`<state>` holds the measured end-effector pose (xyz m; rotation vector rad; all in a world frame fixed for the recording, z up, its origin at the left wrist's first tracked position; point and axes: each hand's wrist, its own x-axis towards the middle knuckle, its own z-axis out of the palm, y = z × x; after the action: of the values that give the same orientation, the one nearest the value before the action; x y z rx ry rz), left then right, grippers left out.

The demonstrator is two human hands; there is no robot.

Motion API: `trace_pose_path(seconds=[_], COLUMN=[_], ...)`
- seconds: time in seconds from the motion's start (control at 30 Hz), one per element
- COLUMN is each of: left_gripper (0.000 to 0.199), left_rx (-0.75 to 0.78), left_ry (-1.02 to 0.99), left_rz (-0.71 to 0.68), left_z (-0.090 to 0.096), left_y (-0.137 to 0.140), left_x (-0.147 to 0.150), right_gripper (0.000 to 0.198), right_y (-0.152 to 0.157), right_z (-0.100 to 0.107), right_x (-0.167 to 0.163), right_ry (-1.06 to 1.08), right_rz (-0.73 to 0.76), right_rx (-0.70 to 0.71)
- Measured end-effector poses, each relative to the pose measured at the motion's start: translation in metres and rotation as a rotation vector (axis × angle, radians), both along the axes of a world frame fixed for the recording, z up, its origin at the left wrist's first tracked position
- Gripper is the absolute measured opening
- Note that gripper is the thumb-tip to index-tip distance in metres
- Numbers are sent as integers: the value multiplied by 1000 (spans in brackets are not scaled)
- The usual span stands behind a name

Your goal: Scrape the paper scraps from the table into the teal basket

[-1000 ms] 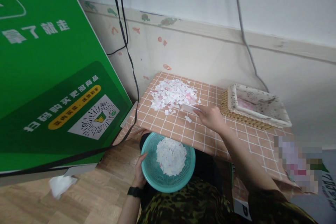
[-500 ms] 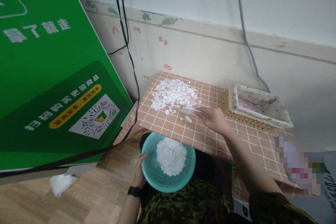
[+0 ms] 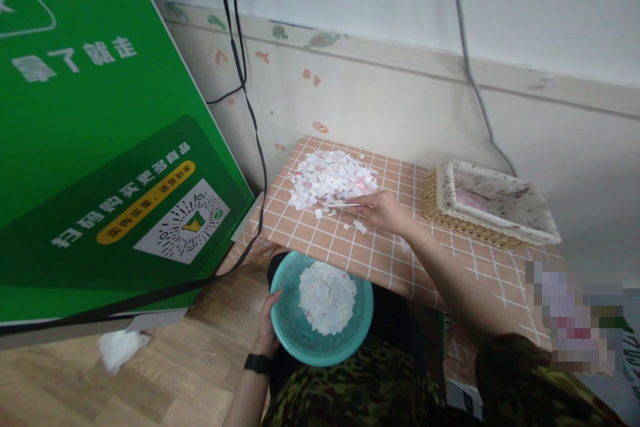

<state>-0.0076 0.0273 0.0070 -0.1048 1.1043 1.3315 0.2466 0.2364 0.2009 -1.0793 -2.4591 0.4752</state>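
Note:
My left hand point(image 3: 269, 321) grips the left rim of a teal plastic strainer basket point(image 3: 286, 333), held below the table's front edge. Inside the basket lies a mound of small white paper pieces point(image 3: 327, 298). Over the table, my right hand point(image 3: 384, 209) is closed on a thin, flat white strip point(image 3: 346, 205), seen nearly edge-on. The strip's tip is at the near side of a heap of white and pinkish paper pieces point(image 3: 330, 177). A few loose pieces point(image 3: 359, 227) lie in front of the heap, close to my right hand.
A checked brown cloth covers the table point(image 3: 310, 237). At its right back stands a wicker basket point(image 3: 475, 227) with a fabric lining. A large green panel point(image 3: 100, 167) fills the left, with black cables point(image 3: 253, 113) hanging before it. A white bag point(image 3: 120, 350) lies on the floor.
My right hand has moved left and slightly back with the white strip, which has turned from showing its flat face to nearly edge-on. The left hand and strainer basket have hardly moved.

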Motion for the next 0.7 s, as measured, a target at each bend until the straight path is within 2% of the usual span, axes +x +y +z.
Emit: trace_pose_path(seconds=[0.17,0.27,0.37,0.47,0.57,0.7], left_gripper=[25,24,27,29,29,33], left_rx=[-25,-17,-19,-23,-19,-19], left_ry=[-31,-36,-53,-52,-68,-76], left_rz=[-9,-11,-31,-35,-49,-39], left_z=[-2,1,2,1,-2,-3], left_y=[-1,-1,0,0,-1,-2], left_x=[0,0,0,0,-1,-1], right_gripper=[23,21,21,21,21,19], right_y=[6,9,11,10,9,9], right_z=[23,32,29,21,17,26], right_x=[19,25,19,9,7,21], right_ry=[-118,-117,-16,42,18,-79], right_rz=[103,111,90,156,170,81], right_rx=[-58,-74,-69,-126,-151,-129])
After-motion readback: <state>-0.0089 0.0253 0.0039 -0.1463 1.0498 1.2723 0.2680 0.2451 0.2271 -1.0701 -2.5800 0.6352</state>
